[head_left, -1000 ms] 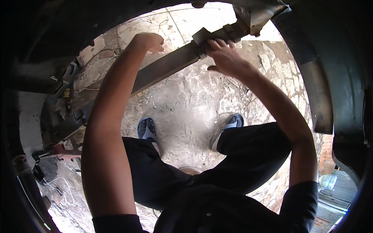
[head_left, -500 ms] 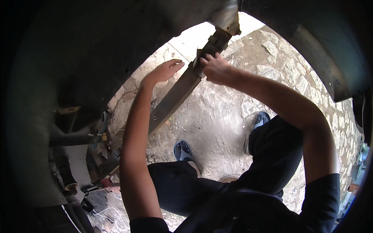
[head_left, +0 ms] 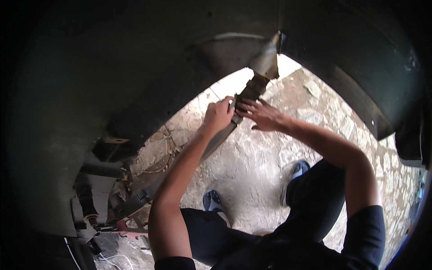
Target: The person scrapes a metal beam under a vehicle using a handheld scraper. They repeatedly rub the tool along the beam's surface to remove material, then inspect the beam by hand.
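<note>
A long dark metal beam (head_left: 220,137) slants from the lower left up to a rusty bracket (head_left: 266,67). My left hand (head_left: 219,116) is at the left side of the beam's upper part, thumb and fingers curled together around a thin, pale edge or piece too small to name. From the right, my right hand (head_left: 266,116) reaches the dark fitting (head_left: 252,90) on the beam. Its fingers are spread and lie on the metal, with the thumb held apart below.
Dark curved body panels (head_left: 148,58) arch over and around me. Lower left are a shock-absorber-like cylinder (head_left: 86,200), a red tool or part (head_left: 128,228) and a white cable (head_left: 123,257). My sandalled feet (head_left: 212,200) stand on rough stone ground (head_left: 252,171).
My left hand has moved right and closed in at the beam, where before it hung apart from it. My right hand's fingers have spread out. The view has tilted, so everything sits lower.
</note>
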Demonstrator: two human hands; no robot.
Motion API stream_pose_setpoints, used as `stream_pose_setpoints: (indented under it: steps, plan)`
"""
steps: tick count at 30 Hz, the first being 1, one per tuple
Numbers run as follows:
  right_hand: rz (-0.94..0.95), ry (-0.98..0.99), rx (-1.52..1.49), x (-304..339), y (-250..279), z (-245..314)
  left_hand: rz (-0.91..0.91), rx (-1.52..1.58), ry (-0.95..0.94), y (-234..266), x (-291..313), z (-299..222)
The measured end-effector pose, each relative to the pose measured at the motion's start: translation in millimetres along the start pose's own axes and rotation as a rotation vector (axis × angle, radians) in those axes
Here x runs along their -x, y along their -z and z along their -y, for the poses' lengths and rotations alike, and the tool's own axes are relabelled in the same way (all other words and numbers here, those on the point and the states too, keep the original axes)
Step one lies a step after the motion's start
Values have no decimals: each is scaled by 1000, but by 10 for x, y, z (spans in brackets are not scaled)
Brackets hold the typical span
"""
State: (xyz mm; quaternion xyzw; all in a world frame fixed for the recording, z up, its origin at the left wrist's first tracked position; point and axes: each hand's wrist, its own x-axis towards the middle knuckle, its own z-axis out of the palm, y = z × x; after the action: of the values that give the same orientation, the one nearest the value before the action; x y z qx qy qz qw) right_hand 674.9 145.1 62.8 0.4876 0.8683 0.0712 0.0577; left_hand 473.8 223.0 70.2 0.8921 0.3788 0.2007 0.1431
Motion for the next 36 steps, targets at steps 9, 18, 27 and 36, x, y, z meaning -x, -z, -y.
stream_pose_setpoints:
  steps: [9, 18, 27, 36]
  plan:
    - [-253, -150, -311, -103, 129, -15, -66, 663, 441, -173, -257, -42]
    - [-329, -185, -505, -223, 111, 200, 190, 480, 182, -201, -149, 328]
    - [-281, -262, -629, -316, 110, 201, 153, 459, 42, 44, -10, 355]
    - [-440, -133, -183, -254, 3, 104, -12, 211, -42, -197, 32, 285]
